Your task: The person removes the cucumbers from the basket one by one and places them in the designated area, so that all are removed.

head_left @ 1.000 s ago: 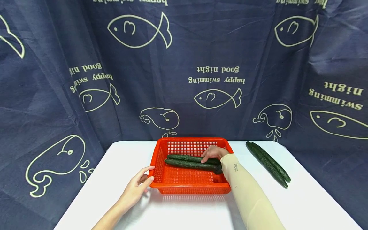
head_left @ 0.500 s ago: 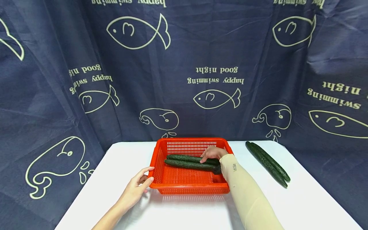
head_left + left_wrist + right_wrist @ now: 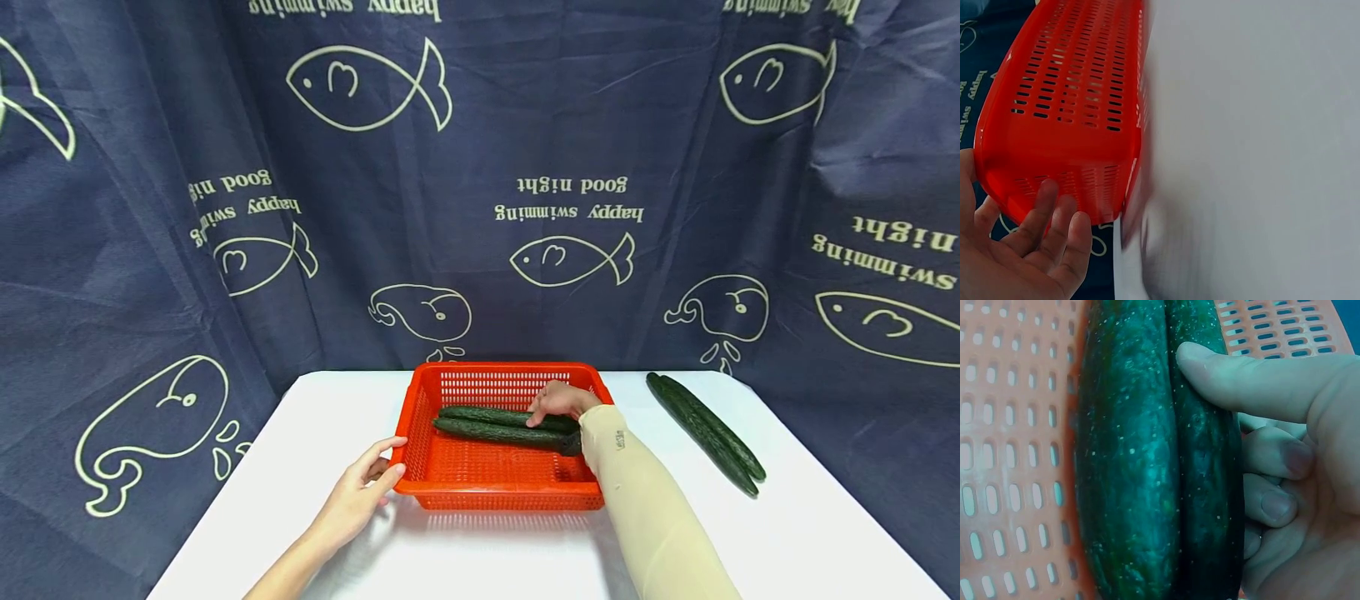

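Observation:
Two long dark-green cucumbers lie side by side in a red perforated plastic basket, the front cucumber close against the rear cucumber. My right hand reaches into the basket and grips the rear one. In the right wrist view, its thumb lies on top of the held cucumber, with the other fingers curled along its far side. My left hand holds the basket's left front rim, thumb and forefinger at the edge. The left wrist view has its fingers against the basket's end wall.
To the basket's right, two more cucumbers lie together at a slant on the white table. A dark-blue curtain with fish and whale drawings hangs behind the table and along both sides.
Both hands and the cucumbers keep their places. Only the head view has shifted slightly.

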